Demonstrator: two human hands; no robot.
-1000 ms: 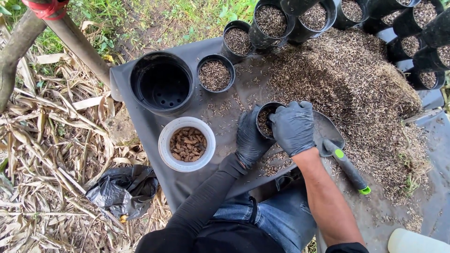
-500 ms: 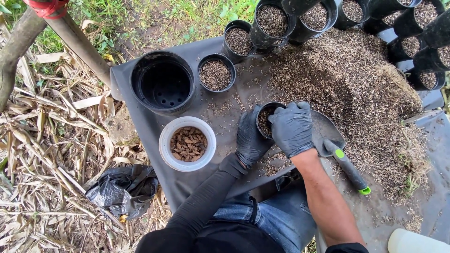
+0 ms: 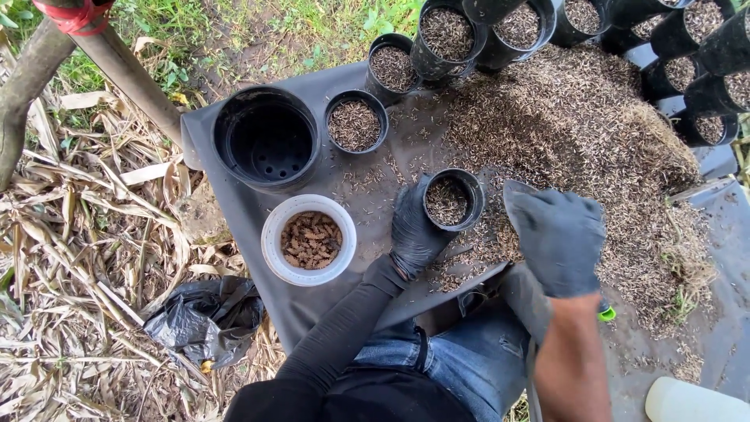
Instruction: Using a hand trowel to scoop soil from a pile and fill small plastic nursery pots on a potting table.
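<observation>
Small black pot (image 3: 451, 198) — upright on the grey sheet (image 3: 234, 227), just in front of the person's knees, filled nearly to the rim with brown husk mix. The left hand (image 3: 414, 230), in a black glove, is wrapped around the pot's near side and grips it. The right hand (image 3: 558, 238), also gloved, is closed around a trowel (image 3: 522, 258); its grey blade shows beside the glove and a green handle tip (image 3: 607, 314) below it. The blade lies over the edge of the husk heap (image 3: 578, 133), just right of the pot.

Other containers: one white tub (image 3: 308, 239) left of the pot, holding brown chunky pieces; one large black pot (image 3: 266, 139) behind the tub, empty, with drain holes visible in its base; one filled pot (image 3: 356, 121) just beside it; two more filled pots (image 3: 393, 66) further back, the rear one stacked with others. A cluster of filled black pots (image 3: 703, 47) runs along the top right corner — the exact number cannot be told, as some are cut off at the frame edge.

Count of loose items: one black plastic bag (image 3: 205, 316) crumpled off the sheet at lower left; one white container (image 3: 691, 400) partly seen at lower right.

Surface: grey sheet laid on the ground outdoors, scattered with husk. Dry leaves (image 3: 86, 258) lie to the left, grass (image 3: 312, 19) beyond, and a slanted pole (image 3: 129, 78) crosses the upper left.
</observation>
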